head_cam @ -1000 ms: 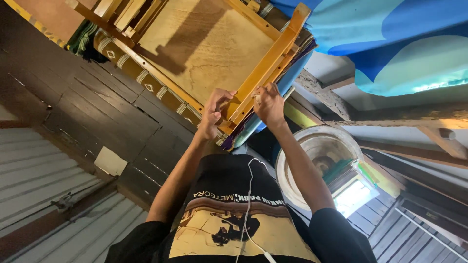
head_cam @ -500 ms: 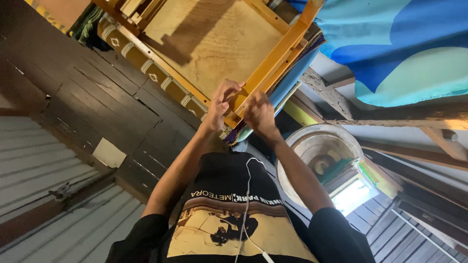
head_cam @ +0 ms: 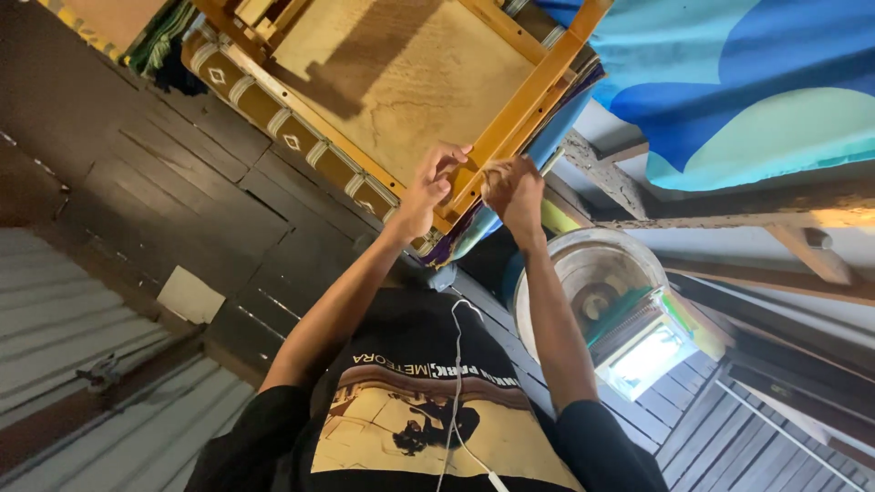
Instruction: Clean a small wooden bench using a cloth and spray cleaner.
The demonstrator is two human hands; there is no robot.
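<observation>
A rustic wooden home or shed: dark plank walls (head_cam: 182, 191), rough timber beams (head_cam: 747, 205), corrugated metal sheeting (head_cam: 64, 310), a hung blue cloth (head_cam: 747, 82) and a wooden frame (head_cam: 529, 91) of household furniture.

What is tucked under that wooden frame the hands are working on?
Beneath the wooden frame lie a brown patterned cloth along one edge and blue-purple fabric at the corner. The left hand and right hand cover that corner joint; how far the fabric runs is hidden.

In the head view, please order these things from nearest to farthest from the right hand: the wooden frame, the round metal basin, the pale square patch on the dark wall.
1. wooden frame: touched by the right hand.
2. round metal basin: just below that hand.
3. pale square patch: far left.
</observation>
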